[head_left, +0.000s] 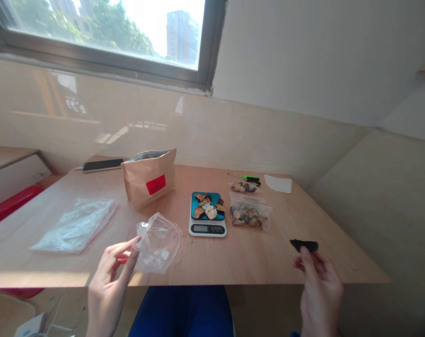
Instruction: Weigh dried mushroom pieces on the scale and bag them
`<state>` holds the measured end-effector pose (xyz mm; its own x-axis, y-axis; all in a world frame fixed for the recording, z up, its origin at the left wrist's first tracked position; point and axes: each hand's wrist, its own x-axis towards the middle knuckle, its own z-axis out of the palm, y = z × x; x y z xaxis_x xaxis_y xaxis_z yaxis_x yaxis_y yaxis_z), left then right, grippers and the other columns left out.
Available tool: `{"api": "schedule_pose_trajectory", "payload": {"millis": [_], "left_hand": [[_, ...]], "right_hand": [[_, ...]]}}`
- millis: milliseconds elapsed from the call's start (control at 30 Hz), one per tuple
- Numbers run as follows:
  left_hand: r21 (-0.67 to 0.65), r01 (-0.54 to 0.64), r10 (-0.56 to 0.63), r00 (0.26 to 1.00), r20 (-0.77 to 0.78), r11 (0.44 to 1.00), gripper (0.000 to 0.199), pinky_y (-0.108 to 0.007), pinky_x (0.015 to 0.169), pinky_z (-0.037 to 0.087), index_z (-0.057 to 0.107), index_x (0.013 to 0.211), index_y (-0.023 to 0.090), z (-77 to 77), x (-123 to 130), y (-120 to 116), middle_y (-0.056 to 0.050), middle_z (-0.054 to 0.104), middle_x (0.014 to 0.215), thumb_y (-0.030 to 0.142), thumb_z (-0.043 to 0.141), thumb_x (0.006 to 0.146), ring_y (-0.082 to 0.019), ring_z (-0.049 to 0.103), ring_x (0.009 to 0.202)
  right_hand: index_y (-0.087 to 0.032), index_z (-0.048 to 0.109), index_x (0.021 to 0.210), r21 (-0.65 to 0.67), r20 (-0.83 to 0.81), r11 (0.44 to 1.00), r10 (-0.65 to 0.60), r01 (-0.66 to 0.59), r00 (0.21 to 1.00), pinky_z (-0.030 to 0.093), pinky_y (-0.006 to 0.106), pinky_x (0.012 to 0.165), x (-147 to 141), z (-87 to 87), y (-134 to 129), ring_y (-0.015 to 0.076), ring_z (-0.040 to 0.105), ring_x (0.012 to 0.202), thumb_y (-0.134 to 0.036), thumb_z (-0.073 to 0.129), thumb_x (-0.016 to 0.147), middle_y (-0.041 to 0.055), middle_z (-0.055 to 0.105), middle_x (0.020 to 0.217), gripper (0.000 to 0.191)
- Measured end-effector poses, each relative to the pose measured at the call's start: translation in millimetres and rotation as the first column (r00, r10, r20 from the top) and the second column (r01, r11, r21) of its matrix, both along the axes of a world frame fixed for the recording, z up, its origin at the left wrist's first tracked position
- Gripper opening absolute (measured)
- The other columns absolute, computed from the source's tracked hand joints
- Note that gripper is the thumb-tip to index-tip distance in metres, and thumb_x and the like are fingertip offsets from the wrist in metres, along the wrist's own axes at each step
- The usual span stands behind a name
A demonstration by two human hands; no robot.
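Left hand [109, 278] pinches clear bag [159, 248], thumb against fingers; right hand [319, 281] pinches dark piece [304, 243] likewise. Beyond, between both grips, scale [208, 229] bears dried slices [211, 212]. Apparent step: handling pieces singly; next move likely calls for light, steady pinch.

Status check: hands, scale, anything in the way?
Left hand: holding clear bag. Right hand: pinching dark slice. Scale: dried slices on top. Between scale and right hand: filled bag.

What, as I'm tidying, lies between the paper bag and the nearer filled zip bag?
The head view shows the scale, with dried slices on it.
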<state>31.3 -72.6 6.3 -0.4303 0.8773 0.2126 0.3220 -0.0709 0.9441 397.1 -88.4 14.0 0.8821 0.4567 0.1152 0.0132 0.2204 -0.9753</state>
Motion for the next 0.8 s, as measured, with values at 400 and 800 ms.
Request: {"api": "schedule_pose_trajectory", "payload": {"millis": [400, 800], "left_hand": [[-0.016, -0.007, 0.007, 1.0, -0.016, 1.0, 0.04, -0.023, 0.067, 0.047, 0.069, 0.102, 0.025, 2.1, -0.8, -1.0, 0.0, 0.063, 0.099, 0.055, 0.062, 0.077, -0.015, 0.056, 0.081], [-0.032, -0.019, 0.019, 1.0, 0.016, 0.999, 0.042, -0.023, 0.068, 0.047, 0.067, 0.107, 0.026, -5.5, 0.7, 1.7, 0.0, 0.064, 0.103, 0.055, 0.062, 0.078, -0.014, 0.054, 0.078]], "right_hand": [[-0.015, 0.062, 0.087, -0.049, -0.022, 0.998, 0.032, -0.033, 0.999, 0.043, 0.02, 0.055, -0.6, 1.1, -1.4, 0.008, 0.053, 0.057, -0.041, 0.087, 0.049, -0.0035, 0.062, 0.069, 0.052], [-0.013, 0.068, 0.079, -0.461, 0.202, 0.862, 0.334, -0.211, 0.921, 0.046, 0.03, 0.055, 12.3, -45.3, 29.6, 0.0199, 0.061, 0.06, -0.052, 0.073, 0.056, 0.0064, 0.069, 0.067, 0.045]]}}
